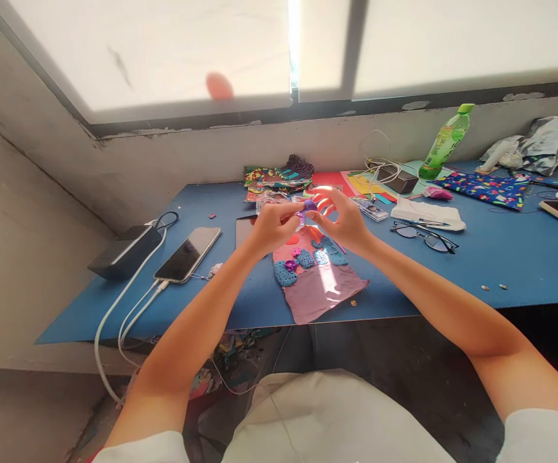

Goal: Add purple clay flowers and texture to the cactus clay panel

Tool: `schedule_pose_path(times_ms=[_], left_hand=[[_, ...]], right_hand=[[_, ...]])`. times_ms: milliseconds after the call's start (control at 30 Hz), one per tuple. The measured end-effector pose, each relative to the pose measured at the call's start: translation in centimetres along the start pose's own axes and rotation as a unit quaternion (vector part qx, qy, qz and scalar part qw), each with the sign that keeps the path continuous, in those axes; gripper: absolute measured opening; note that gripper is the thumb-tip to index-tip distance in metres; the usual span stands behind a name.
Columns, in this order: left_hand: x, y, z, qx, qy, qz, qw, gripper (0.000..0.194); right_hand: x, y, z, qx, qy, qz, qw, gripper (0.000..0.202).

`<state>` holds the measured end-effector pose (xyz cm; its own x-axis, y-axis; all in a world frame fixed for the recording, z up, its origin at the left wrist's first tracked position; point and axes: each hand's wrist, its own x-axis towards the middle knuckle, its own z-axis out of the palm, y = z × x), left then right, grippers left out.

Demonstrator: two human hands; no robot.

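Both hands are raised above the far part of a flat clay sheet [324,289], which is pink at the back and mauve in front. Blue dotted clay pieces [286,274] and a small purple clay rosette [291,264] lie on it. My left hand [279,225] pinches a piece of purple clay [309,206] between thumb and fingers. From the right, my right hand [339,215] holds the same piece, its thumb and fingertips curved around it. Fingers partly hide the purple piece, so its full shape is unclear.
A charging phone [188,255] and a black box [125,252] with white cables are at the left. Glasses [425,238], a white pouch [428,213] and a green bottle [446,143] stand or lie to the right. Colourful packets [271,180] are behind the hands.
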<state>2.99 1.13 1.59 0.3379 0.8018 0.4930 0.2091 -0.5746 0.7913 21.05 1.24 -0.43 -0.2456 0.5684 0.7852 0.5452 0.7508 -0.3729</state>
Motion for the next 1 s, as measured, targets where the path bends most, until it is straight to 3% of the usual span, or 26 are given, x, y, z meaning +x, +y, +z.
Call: schedule_pose_path(times_ms=[200,300,433,667,833,1000], left_hand=[[-0.1,0.3,0.3,-0.053,-0.050,-0.047,0.996,0.010],[-0.2,1.1,0.3,-0.102,-0.097,-0.079,0.987,0.015],[-0.3,2.0,0.4,-0.162,-0.150,-0.108,0.969,0.007],[-0.8,2.7,0.5,-0.309,-0.311,-0.178,0.881,0.008],[-1.0,2.6,0.9,-0.348,-0.392,-0.193,0.830,0.037],[-0.7,2.2,1.3,-0.328,-0.374,-0.193,0.846,0.047]], right_hand=[[-0.3,0.5,-0.1,-0.107,-0.045,-0.121,0.986,0.031],[-0.5,0.4,-0.2,-0.126,-0.054,-0.136,0.981,0.035],[-0.8,0.1,-0.3,-0.131,-0.028,-0.140,0.981,0.036],[-1.0,-0.6,-0.3,-0.230,0.045,-0.187,0.954,0.038],[-1.1,-0.6,-0.4,-0.205,0.029,-0.148,0.967,0.058],[-0.5,-0.5,-0.5,-0.189,0.049,-0.085,0.977,0.060]])
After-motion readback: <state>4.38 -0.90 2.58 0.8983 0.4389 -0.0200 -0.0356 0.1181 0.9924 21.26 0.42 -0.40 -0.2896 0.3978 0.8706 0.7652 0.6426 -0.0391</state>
